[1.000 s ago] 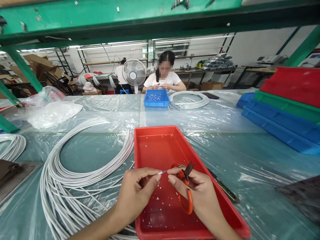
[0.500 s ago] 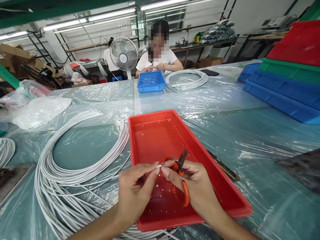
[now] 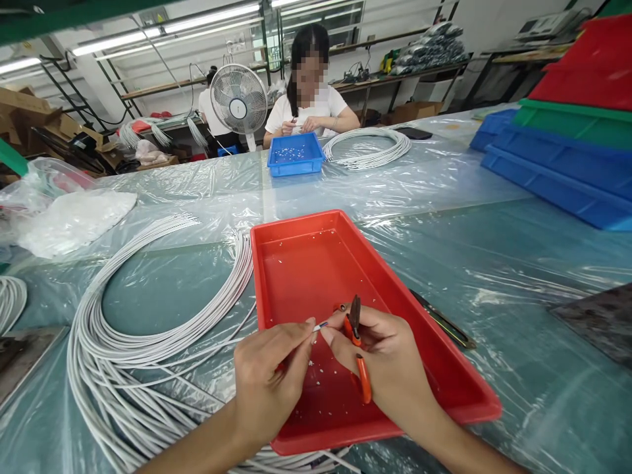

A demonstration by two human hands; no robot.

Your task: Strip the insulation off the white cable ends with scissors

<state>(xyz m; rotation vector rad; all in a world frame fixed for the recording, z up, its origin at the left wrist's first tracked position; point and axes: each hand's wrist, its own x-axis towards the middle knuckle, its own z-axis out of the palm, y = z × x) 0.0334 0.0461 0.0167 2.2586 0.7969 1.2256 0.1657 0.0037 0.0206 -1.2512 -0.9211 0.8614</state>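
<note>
My left hand (image 3: 269, 375) pinches the thin white cable end (image 3: 320, 325); my right hand (image 3: 390, 362) grips the orange-handled cutters (image 3: 356, 336), now turned more upright than before.

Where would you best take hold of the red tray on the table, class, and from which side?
Grip the red tray by the raised rim of its long left edge, coming from the left. That edge is bare, while the left hand and right hand work over the near end and a dark tool lies along the right side.
</note>
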